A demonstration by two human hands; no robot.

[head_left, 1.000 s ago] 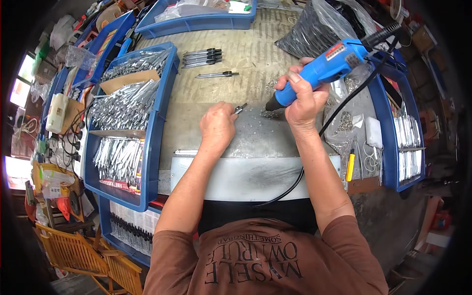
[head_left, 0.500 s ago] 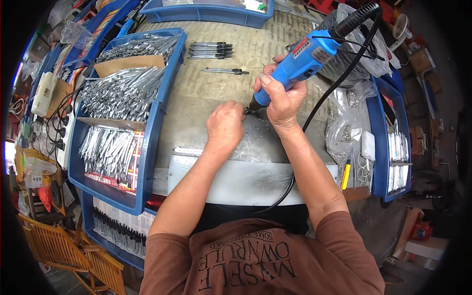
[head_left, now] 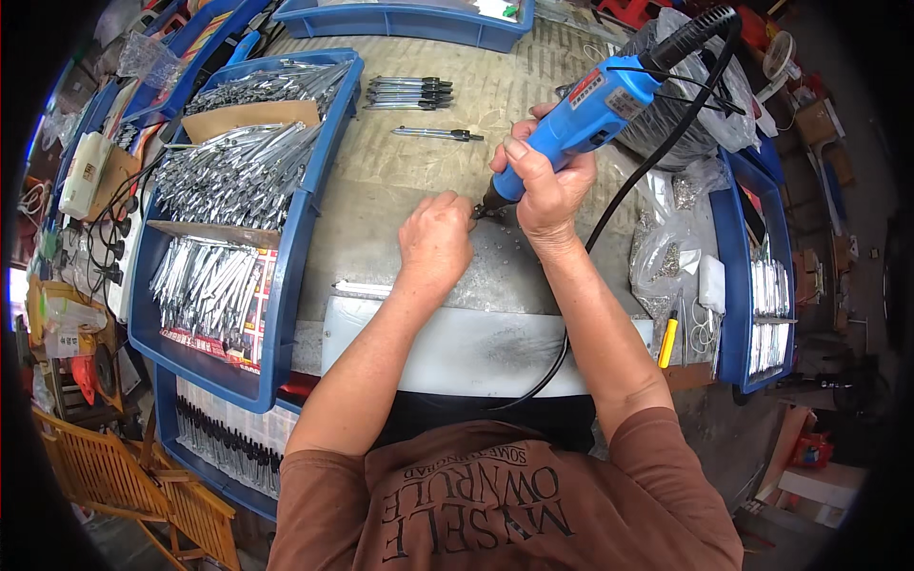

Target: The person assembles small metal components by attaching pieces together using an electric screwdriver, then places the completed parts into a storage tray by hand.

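My right hand (head_left: 549, 181) is wrapped round a blue electric screwdriver (head_left: 581, 119), which is tilted with its black nose pointing down to the left. That nose meets a small dark part (head_left: 479, 211) at the fingertips of my left hand (head_left: 436, 236). The left fingers are curled closed, and most of what they grip is hidden beneath them. Beyond my hands lies a slim silver, pen-like piece with a black end (head_left: 437, 133). Several similar pieces (head_left: 409, 93) are laid side by side behind it.
A blue tray (head_left: 303, 219) of slim metal parts fills the left side. White strips (head_left: 362, 288) lie by a pale board (head_left: 457, 354) at the near edge. To the right are bags of small hardware (head_left: 662, 252), a yellow-handled screwdriver (head_left: 668, 343) and another blue tray (head_left: 731, 285). A black cable (head_left: 609, 214) hangs beside my right forearm.
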